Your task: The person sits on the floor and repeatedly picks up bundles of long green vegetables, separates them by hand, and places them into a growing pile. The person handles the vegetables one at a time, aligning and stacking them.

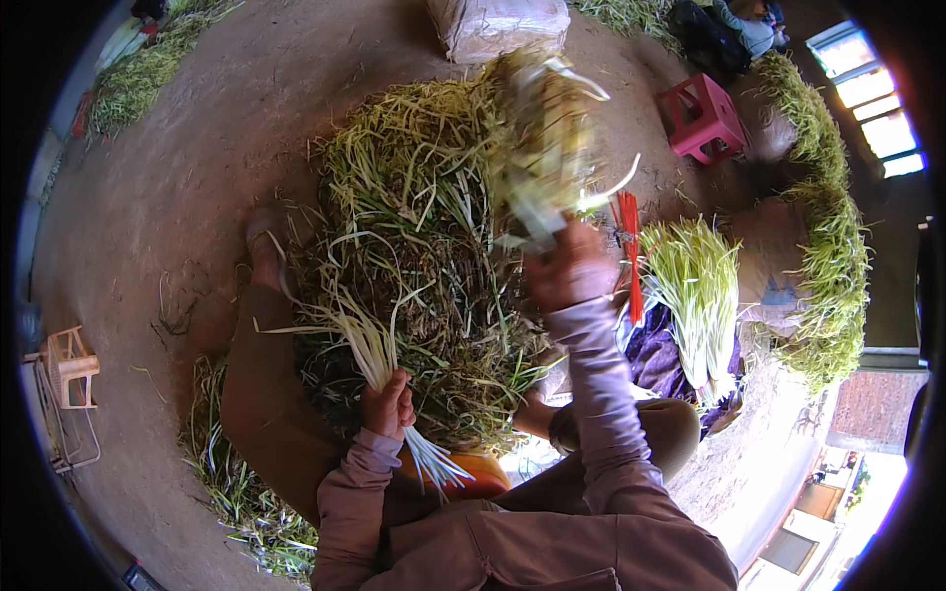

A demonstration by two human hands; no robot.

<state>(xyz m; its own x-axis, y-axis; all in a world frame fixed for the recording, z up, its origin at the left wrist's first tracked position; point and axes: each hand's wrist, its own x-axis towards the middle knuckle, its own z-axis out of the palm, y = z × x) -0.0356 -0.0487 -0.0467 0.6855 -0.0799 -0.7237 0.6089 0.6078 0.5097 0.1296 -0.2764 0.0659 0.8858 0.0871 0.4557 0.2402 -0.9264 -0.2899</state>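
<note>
My left hand (387, 405) is closed around a small bunch of pale leafy stalks (367, 340), their white ends pointing down towards my lap. With my right hand (573, 266) I hold a blurred clump of yellowish leaves (547, 140), raised over the right side of a large heap of green and dried leafy stalks (414, 258). Whether a tool is also in that hand cannot be told through the blur. Right of my right hand lie red ties (630, 258) and neat bundles of yellow-green stalks with white ends (698, 310) on purple cloth (654, 351).
A wrapped bale (502, 29) stands beyond the heap, a pink plastic stool (706, 118) at the upper right. More stalks (835, 221) line the right side. A person (750, 29) sits at the top right. A small wooden stool (72, 367) is at far left; loose leaves (251, 502) lie behind my left leg.
</note>
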